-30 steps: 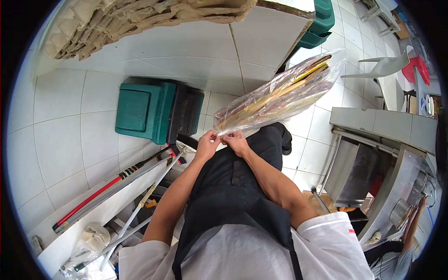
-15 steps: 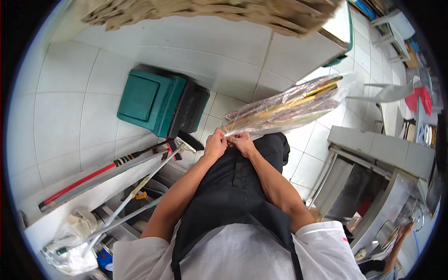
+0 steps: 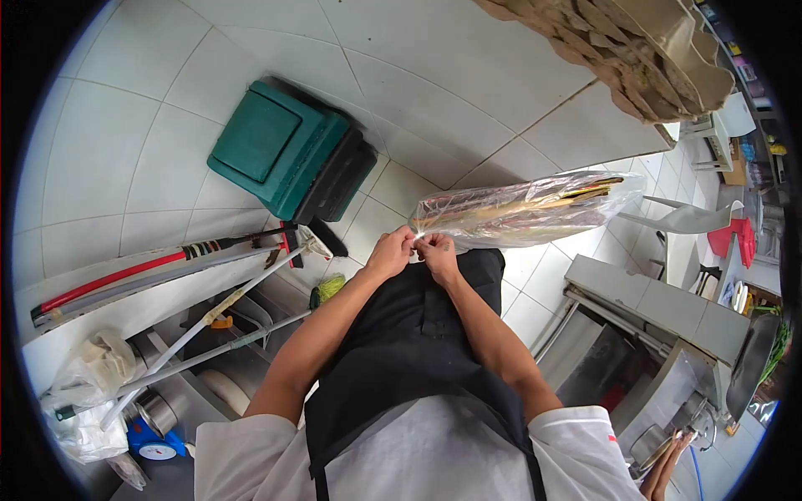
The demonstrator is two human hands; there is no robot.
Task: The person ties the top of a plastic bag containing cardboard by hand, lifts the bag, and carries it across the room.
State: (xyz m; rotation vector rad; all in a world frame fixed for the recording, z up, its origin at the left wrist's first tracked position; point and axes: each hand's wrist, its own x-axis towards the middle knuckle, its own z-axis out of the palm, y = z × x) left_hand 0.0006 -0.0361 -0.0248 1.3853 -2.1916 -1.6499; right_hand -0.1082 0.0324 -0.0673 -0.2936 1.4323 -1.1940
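My left hand (image 3: 391,253) and my right hand (image 3: 437,255) are close together in front of my black apron (image 3: 418,367). Both have their fingers closed on the gathered end of a long clear plastic bag (image 3: 526,214). The bag stretches away to the right of my hands. Long, thin yellow, tan and dark reddish pieces lie inside it; their kind is blurred by the crinkled plastic. My fingertips partly hide the bunched plastic.
A green-lidded bin (image 3: 261,142) stands by the tiled wall. At left are a red pole (image 3: 117,280), a blue scale (image 3: 154,442) and a steel pot (image 3: 159,411). A tiled counter (image 3: 643,301) lies right, with another person's hands (image 3: 666,468) beyond. Brown paper (image 3: 618,58) hangs above.
My view has turned, so the bin, brown paper and counter sit differently. The bag lies more level. Both hands still grip its gathered end, with fingers slightly shifted.
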